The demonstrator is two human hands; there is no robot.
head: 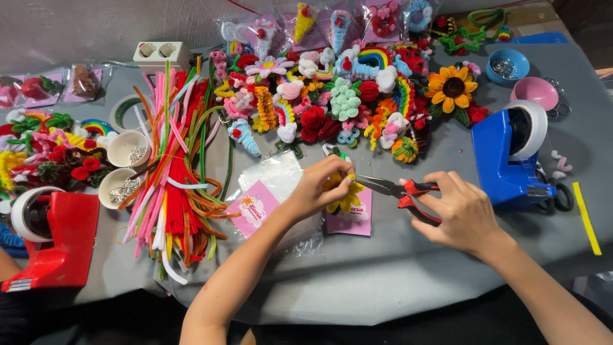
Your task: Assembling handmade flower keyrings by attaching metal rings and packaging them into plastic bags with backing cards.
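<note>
Grey cloth covers your counter [396,268], crowded with a heap of pipe cleaners [175,185] and finished pipe-cleaner ornaments [338,96]. Your left hand [322,188] pinches a small yellow pipe-cleaner flower [345,195] above a pink card [352,220]. Your right hand [463,214] is closed on red-handled needle-nose pliers [399,188], lying nearly level, tips pointing left at the flower.

Yellow pipe-cleaner flower [345,195], red-handled pliers [399,190]

The yellow flower [348,197] is half hidden by the left hand [319,188] — plier tips unclear.
</note>
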